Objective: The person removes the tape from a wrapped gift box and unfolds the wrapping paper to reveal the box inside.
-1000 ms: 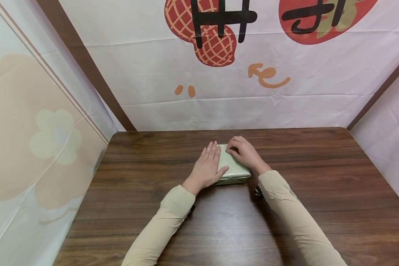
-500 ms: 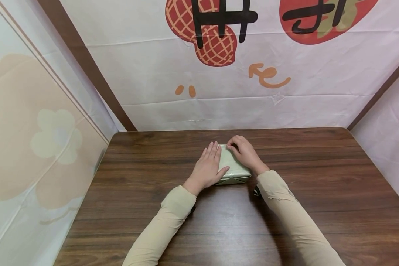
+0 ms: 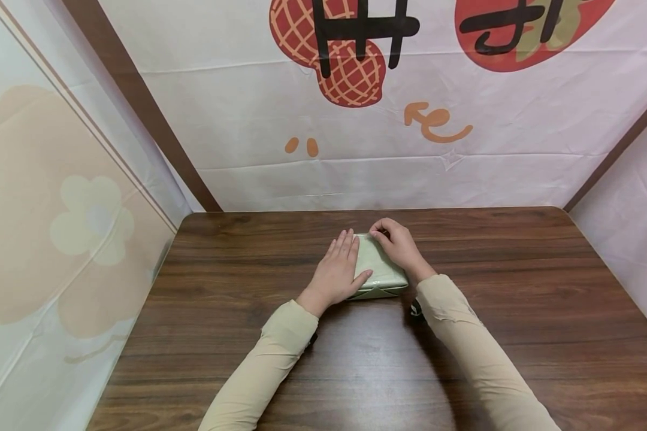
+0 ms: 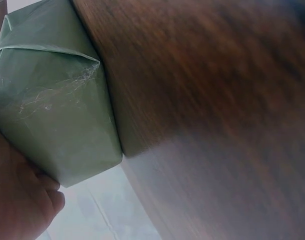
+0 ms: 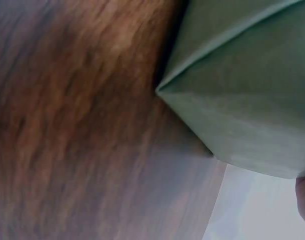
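Note:
A box wrapped in pale green paper [image 3: 376,266] sits on the wooden table toward its far side. In the left wrist view, the wrapped box [image 4: 62,120] shows a folded end flap with a shiny, wrinkled patch like clear tape. My left hand [image 3: 331,272] lies flat along its left side, fingers straight and thumb across the top. My right hand [image 3: 401,246] is at the far right, its thumb and index fingertips together at the far top edge. I cannot tell what is between them. In the right wrist view, another folded end of the wrapped box [image 5: 247,100] shows.
The brown wooden table [image 3: 221,269] spreads on all sides of the box. Behind it hangs a pale printed curtain [image 3: 237,131], and another with flower prints [image 3: 91,221] lines the left. A small dark object [image 3: 416,307] shows under the right cuff.
My right hand has slid slightly away from me, its fingertips going from the box's top to the far edge. The left hand and the box stay in place.

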